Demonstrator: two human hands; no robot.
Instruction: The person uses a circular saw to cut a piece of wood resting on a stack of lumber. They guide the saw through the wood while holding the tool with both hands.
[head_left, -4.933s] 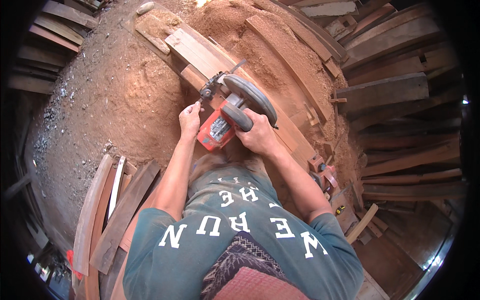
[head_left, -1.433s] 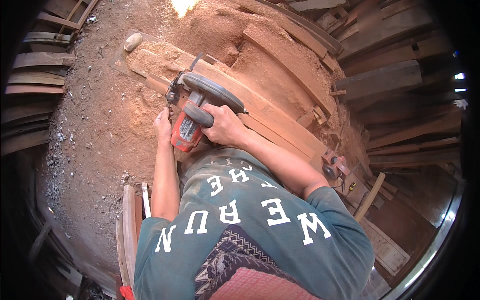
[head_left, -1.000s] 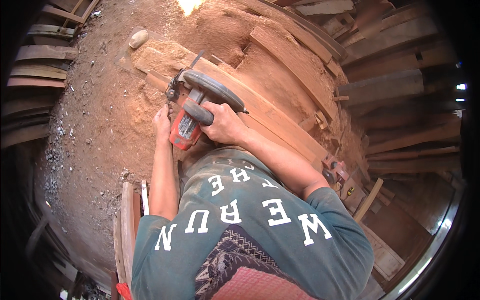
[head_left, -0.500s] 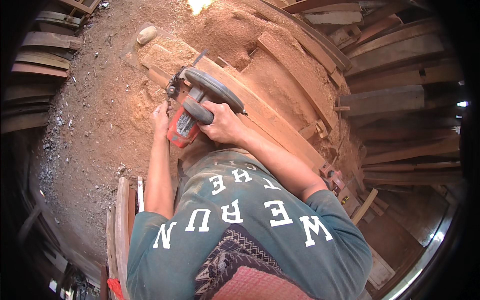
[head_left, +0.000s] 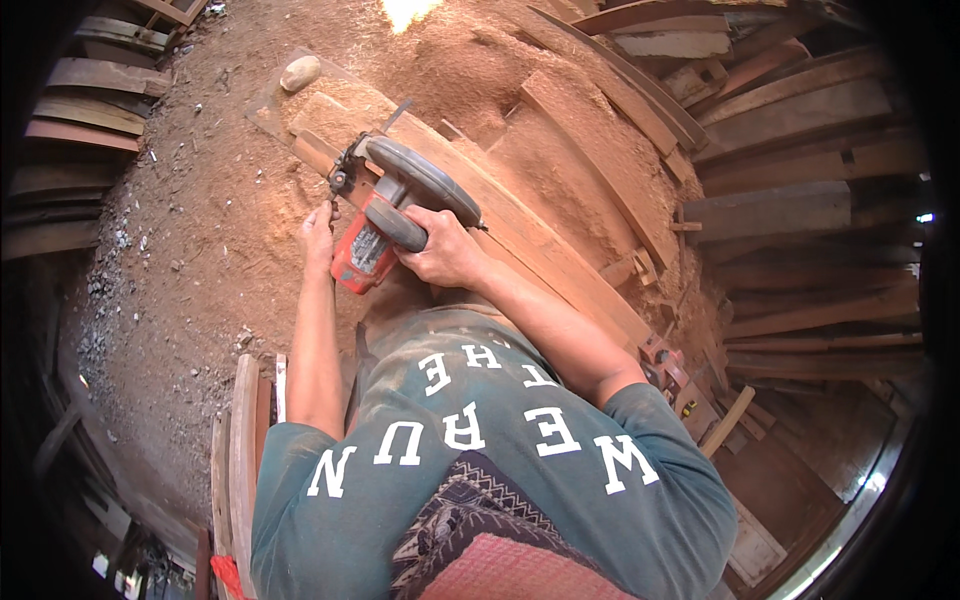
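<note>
A circular saw [head_left: 364, 258] with a red motor body, black handle and dark rounded guard rests over a long reddish plank [head_left: 540, 250]. My right hand [head_left: 447, 250] is wrapped round its black rear handle. At the saw's front left side, my left hand [head_left: 318, 236] has its fingers pinched together close to the base. What those fingers hold, if anything, is too small to make out. A narrower strip of wood [head_left: 316, 152] runs out ahead of the saw's base. The saw's blade is hidden from view.
Beyond the saw, a rounded stone [head_left: 300, 73] sits on the boards' far end. Sawdust [head_left: 470, 75] lies heaped around, with a loose plank [head_left: 595, 165] on it. Stacked timber [head_left: 800, 110] lines the right side, more boards [head_left: 95, 102] the left. Another red tool [head_left: 662, 362] lies by my right elbow.
The saw and both hands have shifted very slightly left against the planks. Both hands keep the same positions on the saw.
</note>
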